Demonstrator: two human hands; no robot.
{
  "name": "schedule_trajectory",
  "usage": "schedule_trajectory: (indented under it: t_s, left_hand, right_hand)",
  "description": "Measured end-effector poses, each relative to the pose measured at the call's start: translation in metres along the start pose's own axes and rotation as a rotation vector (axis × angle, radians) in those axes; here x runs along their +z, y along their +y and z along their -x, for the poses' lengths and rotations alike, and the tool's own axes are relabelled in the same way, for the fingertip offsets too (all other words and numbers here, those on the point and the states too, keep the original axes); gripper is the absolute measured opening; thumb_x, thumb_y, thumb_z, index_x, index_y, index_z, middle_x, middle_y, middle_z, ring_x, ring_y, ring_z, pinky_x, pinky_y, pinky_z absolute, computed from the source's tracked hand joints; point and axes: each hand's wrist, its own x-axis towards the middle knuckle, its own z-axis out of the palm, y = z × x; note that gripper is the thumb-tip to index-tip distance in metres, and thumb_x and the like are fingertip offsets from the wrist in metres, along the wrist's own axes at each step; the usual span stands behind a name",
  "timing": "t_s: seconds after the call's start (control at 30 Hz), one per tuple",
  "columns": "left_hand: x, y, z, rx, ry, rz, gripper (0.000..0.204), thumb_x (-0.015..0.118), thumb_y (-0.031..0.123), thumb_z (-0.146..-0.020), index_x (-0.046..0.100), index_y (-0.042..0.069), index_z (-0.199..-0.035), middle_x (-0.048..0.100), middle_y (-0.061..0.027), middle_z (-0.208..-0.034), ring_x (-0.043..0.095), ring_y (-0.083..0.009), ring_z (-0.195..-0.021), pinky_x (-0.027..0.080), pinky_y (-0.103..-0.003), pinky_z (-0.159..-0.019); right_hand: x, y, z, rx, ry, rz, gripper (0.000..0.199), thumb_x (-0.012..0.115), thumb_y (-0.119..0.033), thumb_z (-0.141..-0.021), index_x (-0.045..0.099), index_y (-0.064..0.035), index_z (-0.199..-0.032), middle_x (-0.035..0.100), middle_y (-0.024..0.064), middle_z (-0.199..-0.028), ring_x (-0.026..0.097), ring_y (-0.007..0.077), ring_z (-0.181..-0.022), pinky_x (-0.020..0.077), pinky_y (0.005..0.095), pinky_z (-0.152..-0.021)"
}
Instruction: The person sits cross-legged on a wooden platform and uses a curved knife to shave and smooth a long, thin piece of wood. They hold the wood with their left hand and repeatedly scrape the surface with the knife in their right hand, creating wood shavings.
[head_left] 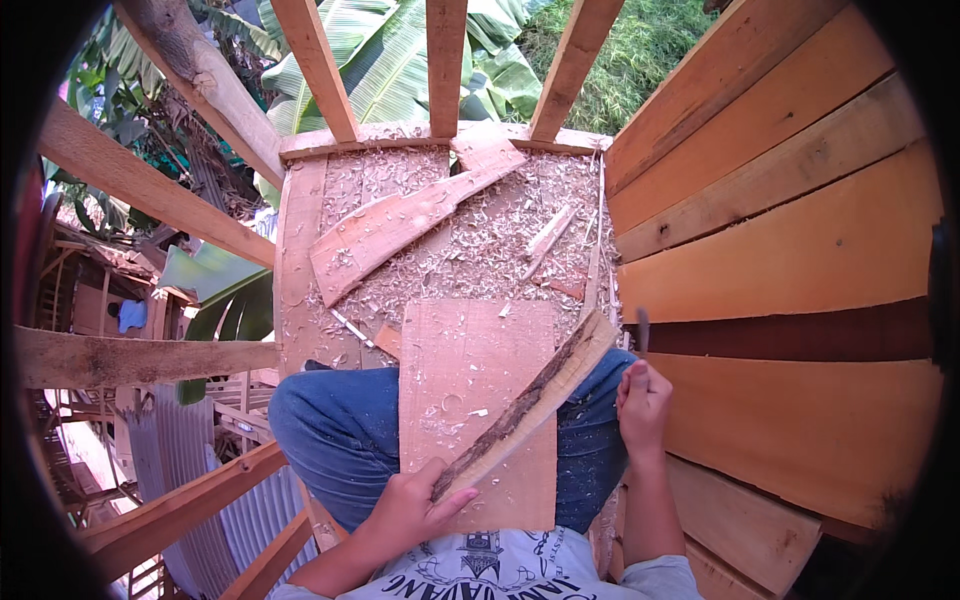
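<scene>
Left hand: closed on the near end of a long bark-edged wooden strip, which slants across a flat rectangular pale board resting on the lap. Right hand: fisted round a dark narrow tool, tip upward, beside the strip's far end. Advice: pin the strip firmly, cut away from the fingers. Beyond: shaving-strewn plank platform, curved offcut.

Pale pink-brown board flecked with shavings; dark bark edge on tan strip; blue jeans; orange-brown plank wall.
</scene>
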Motion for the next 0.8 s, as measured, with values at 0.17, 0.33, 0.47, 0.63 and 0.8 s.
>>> schedule_trajectory:
  t_s: [0.17,0.33,0.47,0.63,0.8]
  left_hand:
    - [0.001,0.0,-0.001,0.032,-0.029,0.024,0.04,0.072,0.033,-0.084,0.052,-0.002,-0.08,0.05,-0.0172,-0.051,0.057,-0.0275,-0.044,0.043,-0.035,-0.044]
    - [0.005,0.002,-0.008,-0.038,-0.003,0.032,0.039,0.072,0.031,-0.084,0.052,-0.002,-0.079,0.049,-0.016,-0.054,0.049,-0.0189,-0.046,0.041,-0.033,-0.046]
    - [0.013,-0.004,-0.011,-0.015,0.043,0.078,0.036,0.071,0.027,-0.084,0.052,-0.003,-0.079,0.048,-0.0147,-0.056,0.044,-0.0143,-0.05,0.04,-0.032,-0.049]
    - [0.013,0.003,-0.015,-0.087,0.054,0.149,0.031,0.07,0.024,-0.084,0.056,-0.004,-0.085,0.049,-0.0092,-0.057,0.045,-0.0132,-0.052,0.039,-0.033,-0.049]
    - [0.019,0.011,-0.018,-0.177,-0.082,0.375,0.027,0.065,0.025,-0.089,0.058,-0.002,-0.089,0.053,-0.0015,-0.061,0.045,-0.008,-0.051,0.038,-0.027,-0.048]
  right_hand:
    - [-0.014,-0.018,-0.002,-0.345,0.015,0.335,0.053,0.046,-0.042,-0.1,0.043,-0.0057,-0.062,0.042,-0.0023,-0.052,0.037,0.0056,-0.048,0.0287,0.0253,-0.044]
    - [-0.011,0.011,0.002,-0.049,-0.027,-0.059,0.046,0.049,-0.038,-0.099,0.048,-0.0053,-0.067,0.043,-0.0027,-0.052,0.04,0.0055,-0.047,0.0308,0.0242,-0.043]
    - [-0.015,0.021,0.0,0.095,-0.027,-0.299,0.04,0.053,-0.034,-0.098,0.051,-0.0058,-0.07,0.043,-0.0048,-0.053,0.041,0.0036,-0.045,0.0304,0.022,-0.041]
    - [-0.014,0.024,-0.004,0.084,-0.037,-0.319,0.038,0.056,-0.033,-0.097,0.051,-0.0058,-0.071,0.043,-0.0052,-0.054,0.04,0.0027,-0.046,0.0307,0.0213,-0.042]
    - [-0.017,0.04,0.0,0.011,0.004,-0.253,0.041,0.06,-0.034,-0.094,0.053,-0.0038,-0.068,0.045,-0.0026,-0.053,0.043,0.0048,-0.047,0.0331,0.0254,-0.043]
